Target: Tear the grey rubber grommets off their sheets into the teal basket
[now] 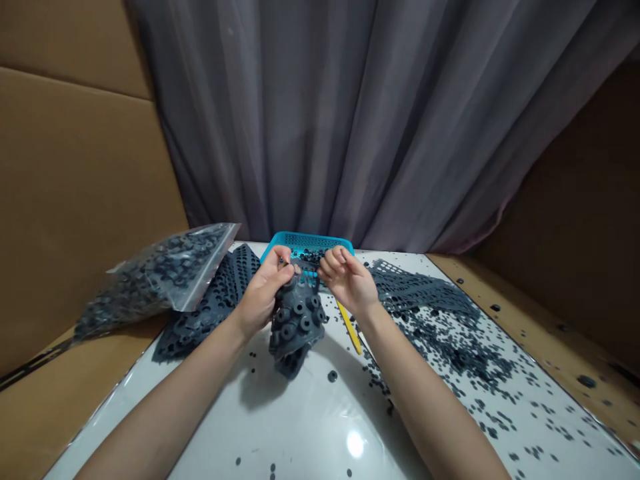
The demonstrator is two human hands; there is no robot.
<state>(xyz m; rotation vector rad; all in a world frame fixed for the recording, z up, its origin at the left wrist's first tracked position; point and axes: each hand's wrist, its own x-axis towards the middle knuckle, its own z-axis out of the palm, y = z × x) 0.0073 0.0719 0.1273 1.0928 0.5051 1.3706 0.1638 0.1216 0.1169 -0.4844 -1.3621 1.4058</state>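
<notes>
Grey curtain [350, 113] behind, glossy white table [310, 420] below. Left hand [263, 293] grips a dark rubber sheet [295, 327] studded with rings, held up just above the table. Right hand [347, 277] hovers beside its top edge, fingers curled and pinched, perhaps on a small piece, too small to tell. Teal basket [310, 241] sits just behind both hands. Yellow stick [350, 328] lies under the right wrist. Bag of rings [160, 277] rests at left; loose rings [475, 360] scatter right.

hands 2 [261, 293] [350, 283] | rubber grommet sheet in grip 1 [296, 323] | teal basket 1 [310, 243] | zip bag of grommets 1 [160, 277] | yellow stick 1 [350, 328] | loose grommets: too many to count [465, 353]
</notes>
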